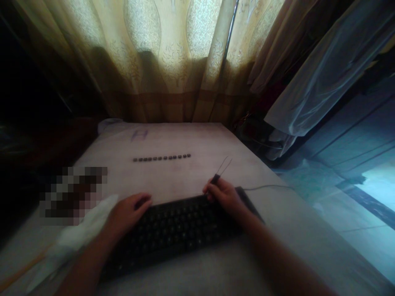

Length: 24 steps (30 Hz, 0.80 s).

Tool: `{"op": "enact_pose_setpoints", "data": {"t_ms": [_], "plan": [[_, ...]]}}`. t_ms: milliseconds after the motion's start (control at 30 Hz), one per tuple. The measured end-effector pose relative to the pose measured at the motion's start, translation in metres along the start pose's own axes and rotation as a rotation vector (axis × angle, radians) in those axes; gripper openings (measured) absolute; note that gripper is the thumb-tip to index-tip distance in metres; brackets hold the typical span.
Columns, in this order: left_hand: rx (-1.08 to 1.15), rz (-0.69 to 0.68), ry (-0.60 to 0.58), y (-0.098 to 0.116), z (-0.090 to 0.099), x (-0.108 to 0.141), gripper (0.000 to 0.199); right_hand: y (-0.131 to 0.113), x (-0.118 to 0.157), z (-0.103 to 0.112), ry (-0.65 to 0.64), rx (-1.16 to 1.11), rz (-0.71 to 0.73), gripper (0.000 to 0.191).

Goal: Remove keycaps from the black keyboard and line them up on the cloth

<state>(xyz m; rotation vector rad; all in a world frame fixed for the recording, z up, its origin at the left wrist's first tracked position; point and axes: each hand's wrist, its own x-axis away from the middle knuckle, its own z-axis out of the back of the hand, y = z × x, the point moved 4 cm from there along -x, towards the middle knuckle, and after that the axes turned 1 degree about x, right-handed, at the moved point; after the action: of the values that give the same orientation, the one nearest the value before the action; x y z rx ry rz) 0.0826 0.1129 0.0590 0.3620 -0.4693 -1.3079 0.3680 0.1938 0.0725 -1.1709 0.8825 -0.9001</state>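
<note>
A black keyboard [179, 226] lies slightly slanted on the pale table in front of me. My right hand [224, 195] is closed around the black handle of a wire keycap puller [217, 177] above the keyboard's back right part. The puller's two thin wire prongs point up and away, with nothing visible between them. My left hand [131, 209] rests at the keyboard's back left corner, fingers loosely curved and a gap between thumb and forefinger. Beyond the keyboard, several small dark keycaps [165, 158] stand in a neat row.
A cable [268, 186] runs right from the keyboard across the table [212, 139]. White crumpled material [83, 228] and an orange-brown stick [24, 267] lie at the left, beside a pixelated patch. Patterned curtains [173, 61] hang behind; pale cloth [311, 90] hangs at the right.
</note>
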Motion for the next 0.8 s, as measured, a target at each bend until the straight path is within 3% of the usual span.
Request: {"op": "enact_pose_setpoints", "data": {"t_ms": [200,333,533,800], "plan": [[-0.013,-0.059,0.004,0.011,0.007,0.006,0.044,-0.014,0.011,-0.015,-0.012,-0.094,-0.065,0.023],[0.028,-0.168,0.068,0.042,0.014,0.023,0.040,-0.025,0.018,-0.028,-0.046,-0.097,-0.073,0.023],[0.315,-0.269,-0.083,0.086,-0.002,0.046,0.036,-0.035,0.025,-0.051,-0.080,-0.191,-0.033,0.023],[0.598,-0.215,-0.191,0.089,-0.021,0.048,0.029,-0.026,0.031,-0.071,-0.064,-0.219,-0.021,0.025]]}}
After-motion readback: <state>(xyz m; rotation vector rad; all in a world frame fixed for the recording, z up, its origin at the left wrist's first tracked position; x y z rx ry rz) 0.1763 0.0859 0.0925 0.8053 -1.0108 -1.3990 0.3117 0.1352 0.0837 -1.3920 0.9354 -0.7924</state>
